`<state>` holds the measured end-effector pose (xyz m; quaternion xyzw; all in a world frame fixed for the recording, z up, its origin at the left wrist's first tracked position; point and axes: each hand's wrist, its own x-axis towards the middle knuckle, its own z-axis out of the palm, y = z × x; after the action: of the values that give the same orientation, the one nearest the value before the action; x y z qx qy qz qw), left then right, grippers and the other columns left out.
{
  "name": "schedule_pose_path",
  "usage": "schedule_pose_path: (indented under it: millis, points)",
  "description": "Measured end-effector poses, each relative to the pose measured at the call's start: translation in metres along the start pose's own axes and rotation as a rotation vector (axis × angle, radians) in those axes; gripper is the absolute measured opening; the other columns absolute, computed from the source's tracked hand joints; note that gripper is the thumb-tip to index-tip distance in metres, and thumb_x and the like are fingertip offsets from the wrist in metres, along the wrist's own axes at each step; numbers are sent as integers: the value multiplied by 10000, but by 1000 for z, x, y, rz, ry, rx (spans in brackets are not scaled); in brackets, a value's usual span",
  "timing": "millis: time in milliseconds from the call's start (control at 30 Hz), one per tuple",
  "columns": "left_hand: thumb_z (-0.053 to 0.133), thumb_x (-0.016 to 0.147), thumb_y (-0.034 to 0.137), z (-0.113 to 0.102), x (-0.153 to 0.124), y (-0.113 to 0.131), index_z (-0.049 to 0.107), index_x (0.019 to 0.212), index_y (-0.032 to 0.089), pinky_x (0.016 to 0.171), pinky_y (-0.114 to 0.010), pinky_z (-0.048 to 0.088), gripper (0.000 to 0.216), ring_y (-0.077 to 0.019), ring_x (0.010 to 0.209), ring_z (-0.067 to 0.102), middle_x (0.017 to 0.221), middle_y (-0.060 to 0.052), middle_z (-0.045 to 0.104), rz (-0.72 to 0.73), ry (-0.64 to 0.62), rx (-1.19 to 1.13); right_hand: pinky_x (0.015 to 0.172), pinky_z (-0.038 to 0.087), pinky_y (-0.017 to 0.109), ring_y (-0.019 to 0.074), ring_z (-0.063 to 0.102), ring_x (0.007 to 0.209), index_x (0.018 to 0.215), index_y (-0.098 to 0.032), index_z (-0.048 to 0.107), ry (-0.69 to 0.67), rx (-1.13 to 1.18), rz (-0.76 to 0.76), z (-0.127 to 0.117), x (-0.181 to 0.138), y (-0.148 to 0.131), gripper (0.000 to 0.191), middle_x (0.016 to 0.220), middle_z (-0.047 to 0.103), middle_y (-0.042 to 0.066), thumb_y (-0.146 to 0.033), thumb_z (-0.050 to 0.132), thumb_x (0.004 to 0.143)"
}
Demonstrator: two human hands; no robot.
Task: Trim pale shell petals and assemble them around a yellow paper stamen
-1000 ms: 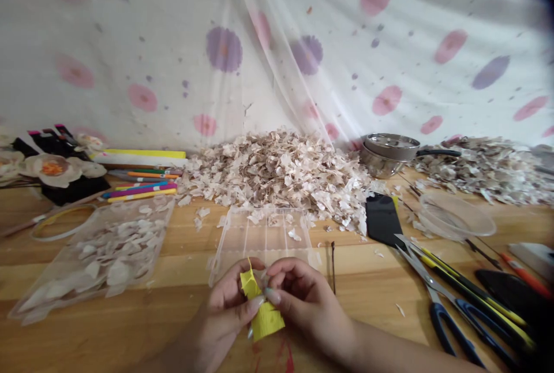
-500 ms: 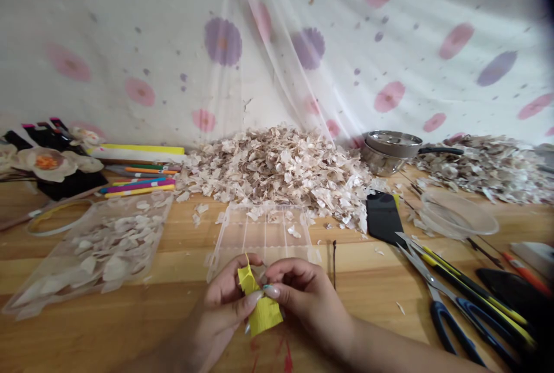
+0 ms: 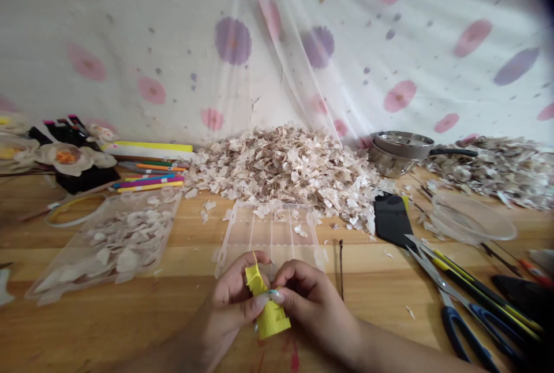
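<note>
Between my two hands is a piece of yellow crepe paper (image 3: 272, 322), creased and narrow at its upper end, where a thin yellow tip sticks up. My left hand (image 3: 236, 298) pinches it from the left, thumb on the near face and fingers curled behind. From the right, my right hand (image 3: 309, 298) grips the same paper with thumb and bent forefinger, the two thumb tips almost meeting. Part of the paper is hidden behind the fingers. Just beyond the hands lies a clear compartment box (image 3: 249, 228) with a few pale flakes on it.
A tall heap of whitish flakes (image 3: 285, 165) stands at the back. To the left are a flake-filled clear tray (image 3: 168, 211), markers (image 3: 151, 183) and a pale flower (image 3: 64, 156). Scissors (image 3: 445, 289), a clear lid (image 3: 471, 217) and a metal pan (image 3: 400, 153) lie to the right.
The whole view has shifted slightly, so everything appears farther right. Both hands keep hold of the yellow paper, whose lower part now shows a fold or slit near the right thumb.
</note>
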<state>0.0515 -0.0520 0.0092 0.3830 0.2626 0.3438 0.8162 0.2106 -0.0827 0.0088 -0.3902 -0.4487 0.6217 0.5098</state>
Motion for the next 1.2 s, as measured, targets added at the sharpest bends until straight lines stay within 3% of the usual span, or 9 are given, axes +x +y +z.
schedule_pose_path:
  millis: [733, 933, 1200]
  points:
    - [743, 699, 246, -2, 2, -2, 500, 1038, 220, 688, -263, 410, 418, -145, 751, 581, 801, -11, 644, 12, -12, -38, 538, 341, 202, 83, 415, 572, 695, -165, 528, 76, -107, -50, -2, 0, 2, 301, 616, 490, -33, -426, 661, 764]
    - [756, 684, 252, 1, 2, 0, 502, 1018, 212, 674, -258, 411, 422, -145, 740, 586, 784, -10, 648, -2, -9, -35, 567, 370, 207, 94, 446, 607, 719, -169, 560, 68, -228, -134, -4, -1, 4, 249, 653, 525, -16, -392, 613, 814]
    - [743, 700, 239, -2, 4, -2, 509, 1026, 213, 664, -244, 412, 402, -136, 739, 590, 800, -13, 658, 8, -22, -41, 554, 389, 204, 93, 467, 589, 703, -166, 561, 81, -191, -120, -4, -2, 3, 268, 639, 536, -16, -408, 642, 784]
